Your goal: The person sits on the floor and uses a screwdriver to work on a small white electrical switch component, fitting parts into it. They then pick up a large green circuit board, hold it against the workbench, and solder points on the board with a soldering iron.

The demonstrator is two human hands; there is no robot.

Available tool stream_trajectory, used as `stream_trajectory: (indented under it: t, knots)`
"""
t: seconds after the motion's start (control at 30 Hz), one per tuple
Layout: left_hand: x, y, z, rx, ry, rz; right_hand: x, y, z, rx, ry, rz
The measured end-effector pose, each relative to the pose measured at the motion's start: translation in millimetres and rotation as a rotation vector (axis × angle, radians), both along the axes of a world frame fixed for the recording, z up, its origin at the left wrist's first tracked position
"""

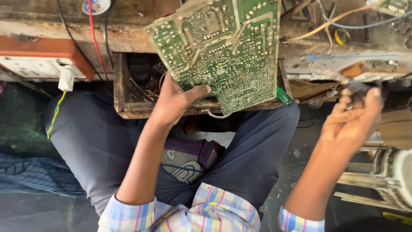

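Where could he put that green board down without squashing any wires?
The lap, between the left hand holding the circuit board and the socket box, is bare cloth. The dark floor between knee and right hand is also free. The open drawer and the bench top are crowded with wires.

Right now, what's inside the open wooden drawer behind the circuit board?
In the wooden drawer, dark tangled wires and small parts show at its left end. The green circuit board, held by the left hand, covers the rest, so nothing there can be told.
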State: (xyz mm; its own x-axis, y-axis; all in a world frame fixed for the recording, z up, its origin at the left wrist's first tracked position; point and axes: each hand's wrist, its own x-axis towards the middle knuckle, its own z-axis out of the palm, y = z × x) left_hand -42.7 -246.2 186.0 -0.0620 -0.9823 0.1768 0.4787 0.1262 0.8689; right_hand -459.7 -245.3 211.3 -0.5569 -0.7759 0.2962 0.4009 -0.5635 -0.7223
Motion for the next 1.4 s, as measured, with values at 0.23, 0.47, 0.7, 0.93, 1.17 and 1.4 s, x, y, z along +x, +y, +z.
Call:
stream_trajectory:
  t: [0.23, 0.47, 0.7, 0.93, 1.17, 1.4]
  knots:
    - [5.2, 0.1, -3.3, -0.068, 0.100, -0.031, 81.3, 34.1, 10.3, 0.044, 0.196, 0.075]
    - [11.1, 0.4, -8.9, -0.123, 0.147, -0.051, 143.2, 49.8, 34.3, 0.035, 0.431, 0.079]
    - [17.3, 0.1, -13.2, -0.151, 0.150, -0.057, 179.8, 50.3, 46.4, -0.006, 0.549, 0.044]
    - [21.1, 0.3, -14.7, -0.134, 0.144, -0.052, 198.4, 56.9, 50.6, -0.008, 0.639, 0.053]
    - [22.4, 0.7, -14.9, -0.151, 0.174, -0.054, 204.2, 59.4, 56.0, -0.071, 0.720, 0.064]
    - [24.2, 0.8, -15.6, -0.151, 0.156, -0.051, 206.0, 55.1, 69.2, -0.080, 0.788, 0.077]
